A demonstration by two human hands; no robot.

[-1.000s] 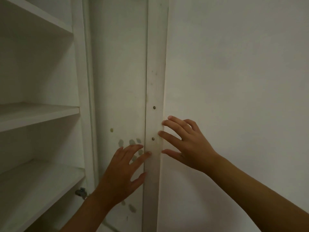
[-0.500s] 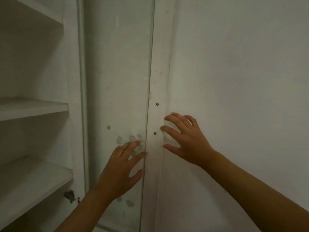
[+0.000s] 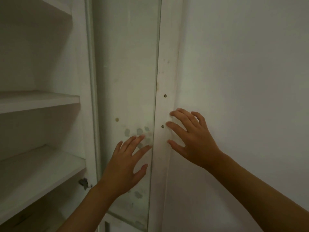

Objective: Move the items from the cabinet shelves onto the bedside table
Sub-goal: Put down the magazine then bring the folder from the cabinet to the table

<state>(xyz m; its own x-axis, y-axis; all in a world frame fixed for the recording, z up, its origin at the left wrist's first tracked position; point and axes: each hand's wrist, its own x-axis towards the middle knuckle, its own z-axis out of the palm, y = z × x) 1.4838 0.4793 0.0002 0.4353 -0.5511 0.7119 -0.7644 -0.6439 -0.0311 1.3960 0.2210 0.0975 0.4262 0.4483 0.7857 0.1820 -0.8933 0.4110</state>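
Note:
A white cabinet fills the left of the view, with bare white shelves (image 3: 38, 102) showing no items on them. A glass-panelled door (image 3: 127, 81) with a white frame (image 3: 164, 72) stands in the middle, smudged with fingerprints. My left hand (image 3: 125, 166) lies flat, fingers spread, against the glass near the frame's edge. Fingers straight, my right hand (image 3: 194, 139) presses on the white frame beside two small screws. Neither hand holds anything.
A plain white wall or panel (image 3: 242, 81) takes up the right half. A metal hinge (image 3: 84, 183) sits at the lower shelf's (image 3: 38, 173) front edge. The light is dim.
The door's frame has shifted slightly right in view while both hands stay pressed on it; the shelves at left show a little more.

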